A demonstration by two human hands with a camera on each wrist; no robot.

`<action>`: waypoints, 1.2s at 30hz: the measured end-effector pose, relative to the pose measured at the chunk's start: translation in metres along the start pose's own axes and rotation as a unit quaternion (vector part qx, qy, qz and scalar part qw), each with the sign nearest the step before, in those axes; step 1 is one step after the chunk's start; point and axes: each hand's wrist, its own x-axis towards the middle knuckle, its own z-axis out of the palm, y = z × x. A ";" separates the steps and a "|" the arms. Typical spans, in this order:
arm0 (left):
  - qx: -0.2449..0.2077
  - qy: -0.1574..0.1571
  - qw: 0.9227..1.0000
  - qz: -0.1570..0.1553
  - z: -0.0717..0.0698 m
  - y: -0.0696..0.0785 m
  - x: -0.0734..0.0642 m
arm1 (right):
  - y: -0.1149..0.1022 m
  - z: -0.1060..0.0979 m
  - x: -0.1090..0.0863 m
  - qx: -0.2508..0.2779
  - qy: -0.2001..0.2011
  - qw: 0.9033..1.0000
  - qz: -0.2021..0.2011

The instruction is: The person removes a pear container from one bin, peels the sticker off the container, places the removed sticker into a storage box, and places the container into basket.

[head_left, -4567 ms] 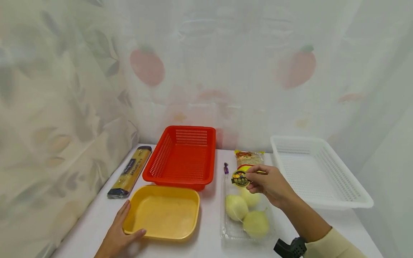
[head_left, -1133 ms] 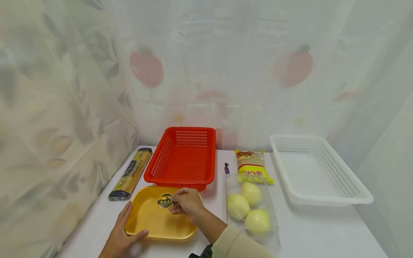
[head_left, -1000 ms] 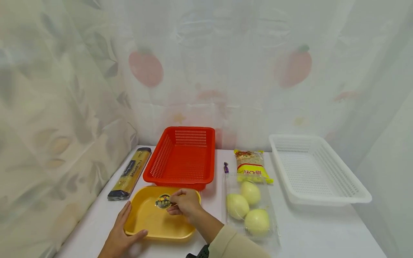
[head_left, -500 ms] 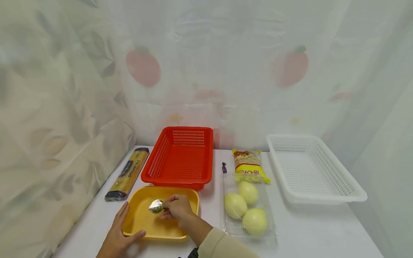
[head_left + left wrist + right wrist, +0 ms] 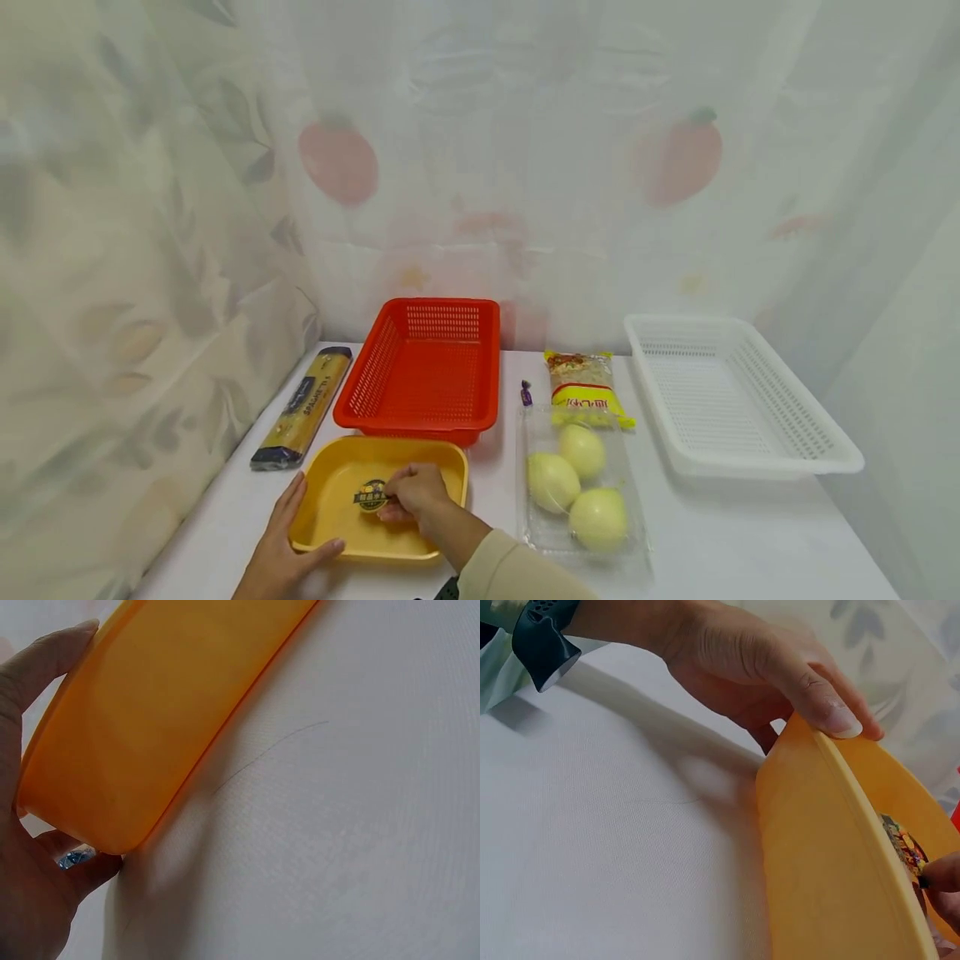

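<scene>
A round black-and-gold label (image 5: 371, 496) with printed characters is pinched in my right hand (image 5: 416, 492), low inside the yellow basin (image 5: 375, 540). In the right wrist view the label (image 5: 907, 844) shows a colourful fruit print, and only the fingertips (image 5: 945, 881) pinching it are visible. My left hand (image 5: 281, 546) holds the basin's near left corner, thumb over the front rim and fingers along the left side. The left wrist view shows this hand (image 5: 34, 847) against the basin's outer wall (image 5: 142, 727).
Behind the basin stands a red basket (image 5: 442, 379). Spaghetti (image 5: 303, 408) lies left. On the right are a clear plastic box (image 5: 536, 533) with pale green round fruits (image 5: 597, 518), a yellow-ended food packet (image 5: 585, 387), a purple-wrapped candy (image 5: 527, 392) and a white basket (image 5: 738, 392).
My right hand has carried the label from above the clear box leftward into the basin, then lower and nearer me. The label's face has tilted. My left hand has stayed on the basin.
</scene>
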 end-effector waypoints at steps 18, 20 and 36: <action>-0.004 0.009 1.000 0.005 0.003 -0.003 0.000 | 0.012 -0.001 0.007 -0.111 0.030 0.993 -0.030; -0.005 0.006 1.000 -0.005 0.002 -0.001 0.000 | 0.012 -0.001 0.008 -0.115 0.029 0.992 -0.032; -0.001 0.010 1.000 0.010 0.002 -0.002 -0.001 | 0.011 -0.004 0.007 -0.155 0.062 0.985 -0.042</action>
